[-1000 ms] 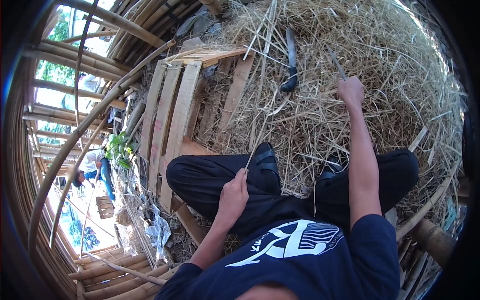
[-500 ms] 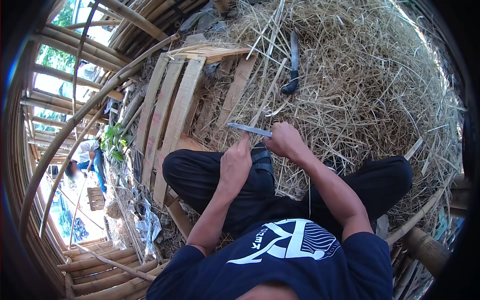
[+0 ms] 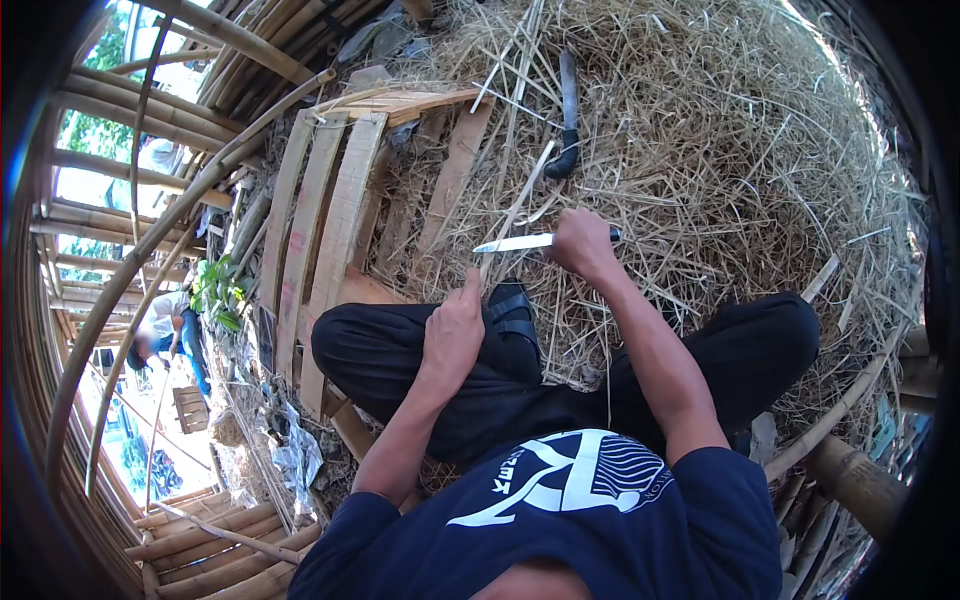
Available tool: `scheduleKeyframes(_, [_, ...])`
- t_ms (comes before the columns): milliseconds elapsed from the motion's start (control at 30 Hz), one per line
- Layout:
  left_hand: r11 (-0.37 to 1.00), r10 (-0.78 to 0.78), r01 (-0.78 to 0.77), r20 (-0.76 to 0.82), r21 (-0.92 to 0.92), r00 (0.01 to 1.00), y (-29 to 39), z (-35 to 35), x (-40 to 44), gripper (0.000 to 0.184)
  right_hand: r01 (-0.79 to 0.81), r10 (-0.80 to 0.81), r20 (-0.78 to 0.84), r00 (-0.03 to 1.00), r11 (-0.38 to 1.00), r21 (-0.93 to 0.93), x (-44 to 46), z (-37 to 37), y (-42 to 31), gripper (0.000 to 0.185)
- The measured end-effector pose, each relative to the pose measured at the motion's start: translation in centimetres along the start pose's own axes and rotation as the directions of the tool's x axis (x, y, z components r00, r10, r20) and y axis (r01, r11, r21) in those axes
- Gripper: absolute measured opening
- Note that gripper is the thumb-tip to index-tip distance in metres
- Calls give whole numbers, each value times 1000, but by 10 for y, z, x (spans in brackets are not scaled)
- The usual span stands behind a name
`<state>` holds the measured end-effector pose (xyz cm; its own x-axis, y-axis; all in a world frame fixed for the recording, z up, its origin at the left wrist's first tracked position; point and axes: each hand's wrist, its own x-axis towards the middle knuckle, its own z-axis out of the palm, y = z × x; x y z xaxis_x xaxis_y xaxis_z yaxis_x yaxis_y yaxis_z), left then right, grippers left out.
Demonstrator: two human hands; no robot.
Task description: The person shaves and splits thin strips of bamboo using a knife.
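Observation:
My right hand is closed around the dark handle of a knife. Its bright blade points left and crosses a thin pale bamboo strip. Just below the blade, my left hand is closed at the near end of that strip, index finger stretched along it. The strip's lowest end is hidden by the hand. Beyond my hands, a machete with a black handle lies on the straw. A sandalled foot is tucked between my crossed legs, close to my left hand.
Dry straw and shavings cover the ground ahead and right. A slatted wooden pallet lies at my left. Bamboo poles form a frame along the left side, with another person bending beyond it. A thick bamboo pole is at lower right.
My right hand has moved the knife forward along the strip, away from my left fingertip, and its blade now lies more level. My left hand keeps its grip. The view has shifted slightly.

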<state>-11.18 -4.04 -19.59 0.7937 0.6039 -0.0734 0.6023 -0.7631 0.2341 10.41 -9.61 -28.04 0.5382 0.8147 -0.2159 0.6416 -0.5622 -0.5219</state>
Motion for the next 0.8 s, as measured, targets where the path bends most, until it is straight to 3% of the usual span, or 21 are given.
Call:
scheduleKeyframes(67, [1000, -11, 10, -39, -18, 999, -1, 0, -3, 25, -167, 167, 9, 986, 986, 15, 10, 2, 7, 23])
scheduleKeyframes(133, [996, 8, -9, -9, -85, 1000, 6, -7, -26, 26, -458, 471, -65, 880, 876, 151, 26, -17, 59, 27])
scheduleKeyframes(167, [990, 17, -15, 15, -140, 1000, 5, -14, -39, 27, -429, 432, -59, 900, 902, 52, 25, -39, 69, 26])
scheduleKeyframes(233, [983, -5, 5, 3, -183, 1000, 5, -18, -57, 27, -558, 642, -119, 758, 731, 392, 44, -39, 92, 29])
scheduleKeyframes(367, [941, -81, 52, -74, -335, 994, 11, -34, -47, 27, -529, 584, -244, 774, 809, 256, 32, -42, 69, 28])
scheduleKeyframes(433, [936, -102, 65, -91, -347, 991, 9, -33, -41, 29, -318, 409, 33, 912, 655, 686, 34, -31, 53, 32])
scheduleKeyframes(500, [907, -137, 73, -125, -415, 983, 8, -26, -37, 30, -267, 184, 207, 961, 418, 868, 18, -38, 22, 44])
scheduleKeyframes(600, [879, -162, 108, -78, -464, 984, 16, -24, -33, 31, -157, 53, 148, 988, 427, 891, 4, -45, -10, 48])
scheduleKeyframes(633, [879, -158, 105, -77, -465, 984, 18, -23, -33, 31, -157, 56, 147, 988, 427, 891, 1, -44, -17, 48])
scheduleKeyframes(733, [839, -151, 117, -22, -531, 988, 23, -21, -30, 31, -62, 45, 53, 998, 249, 967, 1, -38, -20, 33])
scheduleKeyframes(800, [783, -191, 190, 61, -592, 980, 26, -22, -23, 31, -66, 64, 51, 997, 270, 961, 0, -41, -17, 33])
